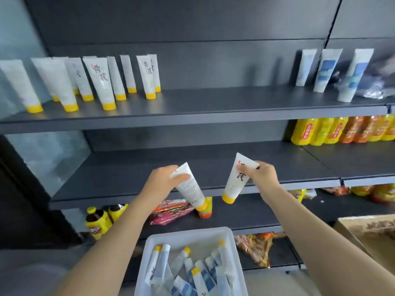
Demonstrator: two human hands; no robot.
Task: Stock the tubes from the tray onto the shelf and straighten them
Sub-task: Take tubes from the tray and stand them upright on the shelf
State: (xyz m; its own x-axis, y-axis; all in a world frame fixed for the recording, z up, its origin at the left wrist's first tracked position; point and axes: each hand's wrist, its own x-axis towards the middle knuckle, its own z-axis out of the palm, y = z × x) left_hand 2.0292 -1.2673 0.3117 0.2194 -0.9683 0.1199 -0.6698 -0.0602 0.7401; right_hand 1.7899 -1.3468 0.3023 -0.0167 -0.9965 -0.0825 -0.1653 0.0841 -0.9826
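Head view, looking down along both bare forearms toward dark matte metal shelving

- Left hand: fingers and thumb curled round the flat crimped end of a white tube. Smooth plastic body, fine grey print facing the camera, round yellow cap pointing down and to the right. Tube tilted, held in the air in front of the middle shelf
- Right hand: pinches the wide flat end of a second tube. Same white tapering shape, bold black characters on its face, yellow cap hanging low and to the left. Also held in the air; the two tubes are near each other, not touching
- Tray: pale plastic, rounded corners, below and between the arms. Loose tubes lie in it jumbled, some with yellow caps, some with blue labels
- Top shelf: at its left a cluster of yellow-capped tubes standing on their caps, uneven, several leaning. At its right three blue-labelled tubes, white caps down, blurred
- Right of the middle level: glossy yellow and orange bottles packed in a row
- Lower level: crinkled foil snack packets, two dark drink bottles with yellow caps and labels
- Far right edge: corner of a brown cardboard box
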